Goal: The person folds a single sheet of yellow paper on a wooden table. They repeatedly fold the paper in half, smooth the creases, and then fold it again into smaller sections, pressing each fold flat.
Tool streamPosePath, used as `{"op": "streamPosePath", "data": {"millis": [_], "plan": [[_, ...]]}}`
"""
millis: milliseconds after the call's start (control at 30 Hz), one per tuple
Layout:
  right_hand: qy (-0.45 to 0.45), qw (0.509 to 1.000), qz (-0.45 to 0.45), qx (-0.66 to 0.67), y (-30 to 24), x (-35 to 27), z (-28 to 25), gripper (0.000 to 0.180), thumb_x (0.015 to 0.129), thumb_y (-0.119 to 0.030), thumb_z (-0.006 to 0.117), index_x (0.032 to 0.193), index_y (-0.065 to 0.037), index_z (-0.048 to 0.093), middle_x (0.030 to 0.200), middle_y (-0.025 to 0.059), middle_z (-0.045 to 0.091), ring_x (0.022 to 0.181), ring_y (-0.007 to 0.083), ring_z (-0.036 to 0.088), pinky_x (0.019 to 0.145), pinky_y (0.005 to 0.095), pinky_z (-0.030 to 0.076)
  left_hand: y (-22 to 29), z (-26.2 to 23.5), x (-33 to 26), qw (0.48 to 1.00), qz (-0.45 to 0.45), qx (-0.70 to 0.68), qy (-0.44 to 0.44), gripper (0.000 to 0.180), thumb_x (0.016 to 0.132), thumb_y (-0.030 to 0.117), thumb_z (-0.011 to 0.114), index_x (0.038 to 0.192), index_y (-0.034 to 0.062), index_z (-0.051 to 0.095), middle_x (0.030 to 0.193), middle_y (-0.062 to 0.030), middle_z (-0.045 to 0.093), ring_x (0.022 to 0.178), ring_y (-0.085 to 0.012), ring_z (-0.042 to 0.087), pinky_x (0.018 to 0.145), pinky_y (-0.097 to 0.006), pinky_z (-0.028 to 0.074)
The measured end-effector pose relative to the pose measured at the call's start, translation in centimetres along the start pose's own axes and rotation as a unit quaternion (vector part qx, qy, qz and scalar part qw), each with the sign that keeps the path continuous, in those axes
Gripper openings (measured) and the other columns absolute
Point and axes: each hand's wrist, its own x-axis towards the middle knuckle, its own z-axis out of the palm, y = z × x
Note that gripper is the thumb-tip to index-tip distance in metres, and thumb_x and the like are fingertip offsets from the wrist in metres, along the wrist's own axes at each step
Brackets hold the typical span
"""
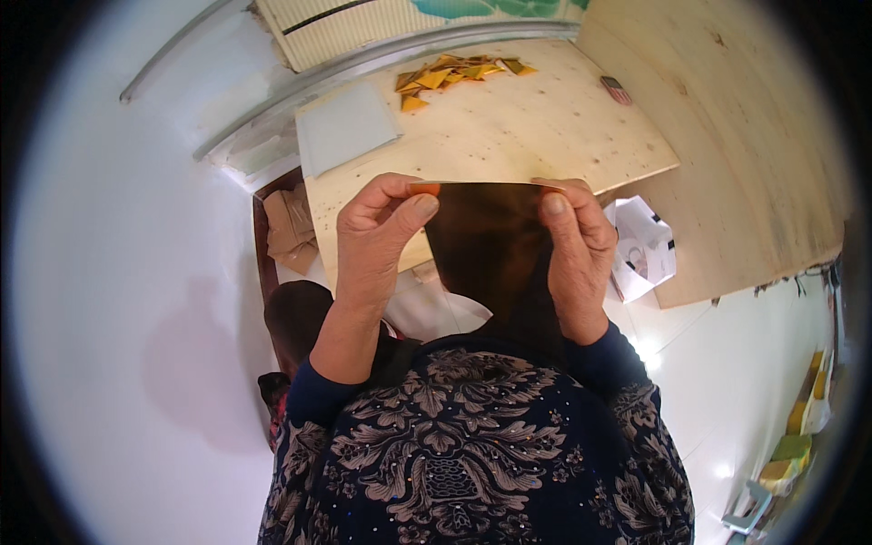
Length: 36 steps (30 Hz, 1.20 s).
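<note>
A shiny, dark-reflecting sheet of gold-toned paper (490,222) is stretched between my hands over the near edge of the table. My left hand (381,222) pinches its left corner between thumb and fingers. The right corner is gripped the same way by my right hand (577,232). The top edge runs nearly straight from hand to hand, and orange-gold shows beside both thumbs. Beyond it, on the pale wooden table (509,136), lies a loose pile of folded gold paper pieces (454,74). A flat stack of greyish-white sheets (345,127) rests at the table's left side.
A small red mobile phone (616,89) lies at the far right of the table, near an upright wooden panel (727,136). Below the table's right edge stands a white bag (642,250). Brown folded paper (291,227) sits by the left edge. A white wall is at left.
</note>
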Motion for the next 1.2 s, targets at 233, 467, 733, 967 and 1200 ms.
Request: {"op": "streamPosePath", "data": {"millis": [233,467,733,967,1200], "plan": [[0.006,1.0,-0.02,0.016,0.0,0.3,-0.4,0.017,0.096,-0.011,0.06,0.105,0.001,0.067,0.097,0.0009,0.06,0.087,0.007,0.05,0.079,0.0193,0.039,0.7,-0.1,0.1,1.0,0.02,0.006,-0.009,0.009,0.087,0.003,0.068,0.096,0.0013,0.069,0.09,-0.0001,0.066,0.084,-0.0059,0.058,0.079,-0.02,0.046],[0.022,0.998,0.017,0.064,0.2,0.1,0.0,0.019,0.09,-0.003,0.067,0.108,0.001,0.067,0.095,0.0019,0.064,0.085,0.0077,0.055,0.079,0.0204,0.044,0.2,-0.3,0.1,0.998,0.035,0.051,0.015,0.007,0.087,0.003,0.067,0.094,0.0008,0.068,0.092,-0.0019,0.066,0.084,-0.0079,0.057,0.08,-0.021,0.045],[0.034,0.987,0.023,0.153,-0.1,0.0,0.1,0.014,0.09,-0.004,0.069,0.102,-0.001,0.064,0.093,0.0006,0.066,0.085,0.0062,0.056,0.08,0.0206,0.046,-0.4,-0.4,0.2,1.0,0.025,-0.007,0.006,0.01,0.087,0.007,0.07,0.095,0.0012,0.068,0.091,-0.0015,0.065,0.085,-0.0082,0.055,0.083,-0.022,0.043],[0.032,0.995,0.01,0.09,-0.1,0.1,-0.5,0.008,0.092,-0.008,0.067,0.098,-0.002,0.065,0.092,-0.0017,0.064,0.084,0.0042,0.053,0.078,0.0186,0.044,-0.4,0.0,0.2,1.0,0.022,-0.011,0.017,0.011,0.086,0.007,0.07,0.095,0.0007,0.067,0.089,-0.0009,0.063,0.083,-0.008,0.054,0.081,-0.022,0.042],[0.03,0.996,0.011,0.088,0.2,0.2,-0.4,0.008,0.091,-0.009,0.068,0.095,-0.002,0.066,0.086,-0.004,0.063,0.08,0.0038,0.052,0.076,0.0184,0.043,-0.7,-0.6,-0.1,0.999,0.027,-0.028,0.014,0.012,0.085,0.005,0.071,0.095,0.0007,0.067,0.09,-0.0013,0.064,0.084,-0.0082,0.055,0.081,-0.022,0.043]]}}
